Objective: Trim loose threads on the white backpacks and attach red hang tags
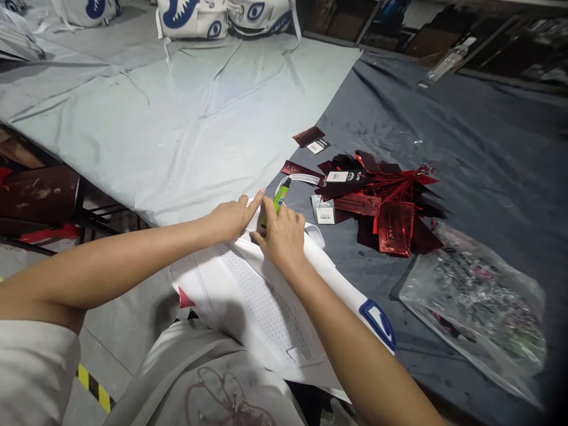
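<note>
A white bag with a perforated mesh panel (261,296) lies on my lap and against the table edge. My right hand (280,234) is closed around a small green tool (281,197) at the bag's top edge. My left hand (231,218) rests on the same edge, its forefinger stretched out and touching the right hand. A white strap loop (316,232) sticks out beside my right hand. Just to the right lies a heap of shiny red hang tags (385,204) with white barcode labels (325,212).
A pale grey sheet (177,118) covers the left of the table, a dark one (488,154) the right. A clear plastic bag of small parts (479,299) lies at the right. White bags with blue eye prints (208,18) stand at the far edge. A dark red stool (39,192) stands at the left.
</note>
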`<state>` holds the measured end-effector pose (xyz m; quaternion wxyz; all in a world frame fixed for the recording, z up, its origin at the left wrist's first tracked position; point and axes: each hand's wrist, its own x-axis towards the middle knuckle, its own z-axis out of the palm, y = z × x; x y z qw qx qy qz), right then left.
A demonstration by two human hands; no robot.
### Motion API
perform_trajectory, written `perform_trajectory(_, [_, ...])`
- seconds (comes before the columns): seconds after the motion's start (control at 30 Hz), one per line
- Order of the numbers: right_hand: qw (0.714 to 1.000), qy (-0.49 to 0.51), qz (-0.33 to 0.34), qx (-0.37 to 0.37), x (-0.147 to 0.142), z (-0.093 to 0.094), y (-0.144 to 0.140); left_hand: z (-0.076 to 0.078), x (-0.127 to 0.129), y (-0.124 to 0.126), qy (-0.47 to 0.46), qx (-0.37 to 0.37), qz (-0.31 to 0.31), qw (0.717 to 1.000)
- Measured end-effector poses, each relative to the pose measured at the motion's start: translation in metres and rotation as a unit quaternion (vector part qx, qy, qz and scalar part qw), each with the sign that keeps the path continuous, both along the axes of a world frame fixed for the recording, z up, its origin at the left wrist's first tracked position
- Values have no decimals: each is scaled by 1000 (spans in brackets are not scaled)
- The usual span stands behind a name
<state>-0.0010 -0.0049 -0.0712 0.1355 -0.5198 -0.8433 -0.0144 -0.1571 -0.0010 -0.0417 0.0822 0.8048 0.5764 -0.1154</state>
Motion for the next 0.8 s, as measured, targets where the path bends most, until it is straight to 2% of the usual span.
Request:
perform_trajectory(0.37, [999, 31, 10, -31, 3, 7, -2, 18, -12, 10, -44, -92, -51, 993])
perform_trajectory(0.63, [999, 5, 28, -22, 10, 5, 0, 11, -4, 6, 8, -52, -7, 999])
perform_trajectory(0.8, [999, -9, 24, -43, 12, 9, -1, 25, -10, 13, -47, -136, -24, 989])
